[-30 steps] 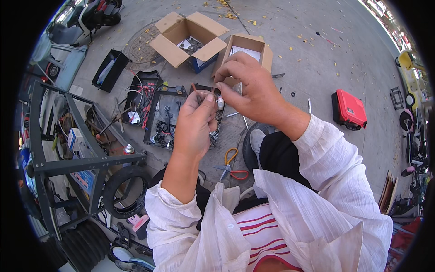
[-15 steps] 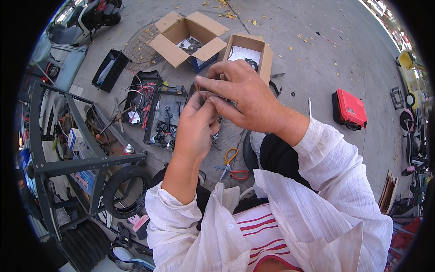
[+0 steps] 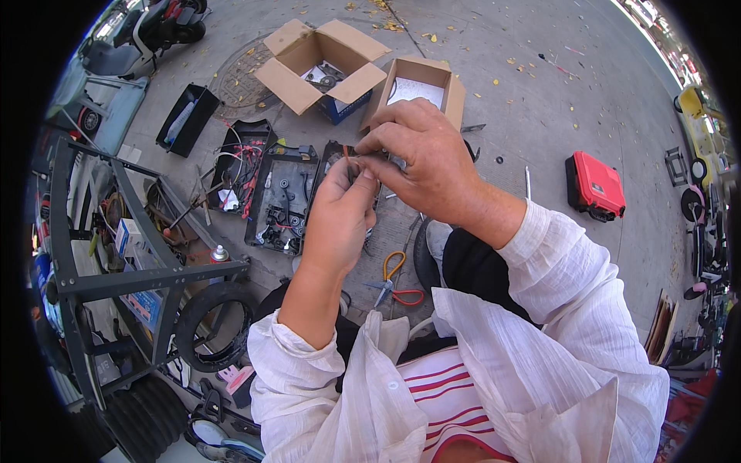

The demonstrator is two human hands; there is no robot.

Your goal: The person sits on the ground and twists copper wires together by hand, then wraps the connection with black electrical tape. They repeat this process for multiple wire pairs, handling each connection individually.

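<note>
Over the ground in front of me, both hands meet fingertip to fingertip. My left hand (image 3: 340,212) is closed, its thumb and index finger pinching a small dark piece, too hidden to name. A thin orange-brown strand (image 3: 346,150) pokes up between the fingertips. From the right, the bent fingers of my right hand (image 3: 428,158) close in a pinch at the same spot, covering most of what is there. Below the hands lie scissors (image 3: 394,266) with one yellow and one red handle loop. A black tray of mechanical parts (image 3: 284,189) lies just left of them.
Two cardboard boxes (image 3: 351,35) stand beyond my hands. A black bin of wires (image 3: 245,150) and a black box (image 3: 202,127) are farther left. Metal frame (image 3: 162,278), tyre (image 3: 212,328) and spray can (image 3: 219,253) crowd the left. A red case (image 3: 598,185) sits right.
Both hands have shifted slightly to the right. The right fingers have drawn in, and the orange-brown strand shows a little more clearly above the left fingertips.
</note>
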